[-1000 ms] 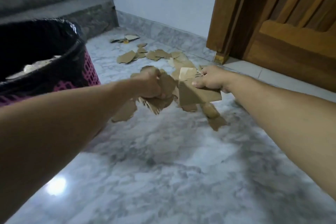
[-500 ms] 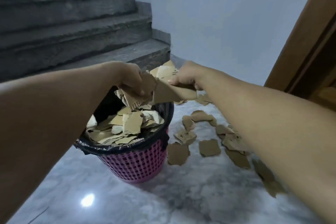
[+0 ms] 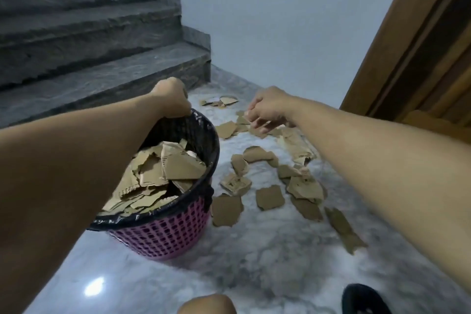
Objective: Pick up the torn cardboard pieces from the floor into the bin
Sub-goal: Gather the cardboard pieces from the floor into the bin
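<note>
Nearest the viewer, a bare knee and a dark shoe sit at the bottom edge on the marble floor. Beyond them the pink bin, lined with a black bag, stands under the left forearm, heaped nearly to its rim with cardboard in the bin. The left hand is at the bin's far rim, its fingers curled down over the edge of the liner and gripping it, so that hand looks committed to steadying the bin. The torn cardboard pieces still on the floor lie to the right of the bin, strewn in a band whose long axis runs away from the viewer, from a long strip near the right forearm out to a small far cluster by the wall. I count roughly fifteen to twenty loose pieces; overlaps make an exact figure impossible. There is one bin, and two hands. The right hand hovers over the far end of that band, fingers bent downward and loosely bunched; whether they already pinch a scrap I cannot tell. The pieces lie directly beneath and just nearer than those fingertips, so the right hand is plainly the closer one for the next pickup, and the bin lies to its left. The stairs rise behind the bin, a wooden door at far right.
</note>
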A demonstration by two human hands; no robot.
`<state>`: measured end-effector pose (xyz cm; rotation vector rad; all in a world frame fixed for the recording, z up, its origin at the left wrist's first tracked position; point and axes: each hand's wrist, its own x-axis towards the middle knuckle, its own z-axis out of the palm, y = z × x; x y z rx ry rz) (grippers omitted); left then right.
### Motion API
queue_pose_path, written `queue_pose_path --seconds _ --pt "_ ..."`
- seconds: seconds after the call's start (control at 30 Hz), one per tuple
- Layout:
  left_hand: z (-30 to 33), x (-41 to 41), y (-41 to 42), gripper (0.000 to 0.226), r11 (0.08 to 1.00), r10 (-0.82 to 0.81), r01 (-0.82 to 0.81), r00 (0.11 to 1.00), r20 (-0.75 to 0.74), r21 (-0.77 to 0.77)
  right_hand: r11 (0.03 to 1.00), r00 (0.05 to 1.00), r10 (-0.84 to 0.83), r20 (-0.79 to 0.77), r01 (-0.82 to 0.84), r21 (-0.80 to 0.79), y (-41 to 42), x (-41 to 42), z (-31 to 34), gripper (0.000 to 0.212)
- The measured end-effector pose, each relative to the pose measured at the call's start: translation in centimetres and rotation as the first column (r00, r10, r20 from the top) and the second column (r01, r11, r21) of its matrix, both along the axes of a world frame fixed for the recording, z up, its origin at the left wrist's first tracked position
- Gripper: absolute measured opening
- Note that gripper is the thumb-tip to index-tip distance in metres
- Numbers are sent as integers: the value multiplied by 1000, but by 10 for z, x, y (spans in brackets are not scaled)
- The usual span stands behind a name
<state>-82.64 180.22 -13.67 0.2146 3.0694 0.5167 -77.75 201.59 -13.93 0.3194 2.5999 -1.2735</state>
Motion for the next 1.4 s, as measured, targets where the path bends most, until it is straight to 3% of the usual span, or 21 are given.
queue_pose_path --seconds 0.13,0.23,0.37,0.5,0.67,0.73,0.8,0.87,0.97,1.07,1.13,1.2,1.3,1.4 --pt "-8 0 91 27 976 -140 140 990 -16 166 991 993 -60 106 46 128 93 16 -11 14" --pt "-29 7 150 28 956 -238 219 968 80 195 974 971 -159 178 125 191 157 29 -37 15" --pt "-78 10 201 35 952 -305 286 903 302 109 958 937 -238 256 182 222 224 45 -86 11" --pt "-147 9 233 46 950 -270 309 870 412 -30 953 893 -284 348 223 204 279 61 -148 11" --pt "-214 10 235 47 914 -121 314 817 563 -259 927 842 -348 412 246 282 329 87 -217 18" --pt "-242 8 224 59 897 -28 291 788 615 -332 901 848 -348 400 185 392 343 98 -243 27" --pt "-265 9 214 62 892 34 246 799 601 -378 870 845 -351 403 136 473 353 109 -268 48" --pt "-286 13 201 85 881 62 200 850 524 -429 861 830 -347 436 99 498 360 118 -288 67" --pt "-364 -13 167 121 896 104 143 853 511 -420 835 817 -384 430 108 539 374 126 -314 68" --pt "-409 -20 149 105 912 231 -31 864 448 -409 795 827 -406 389 109 596 372 130 -328 55" --pt "-368 13 160 78 901 303 -131 872 384 -413 756 829 -429 360 112 645 366 130 -333 55" --pt "-355 24 167 67 898 335 -177 869 364 -403 765 832 -429 352 127 632 356 127 -335 55" --pt "-360 20 164 73 875 356 -176 866 352 -451 799 859 -397 324 150 582 338 118 -333 44" --pt "-354 24 159 95 865 362 -145 844 397 -481 841 891 -364 270 190 506 317 112 -325 25"
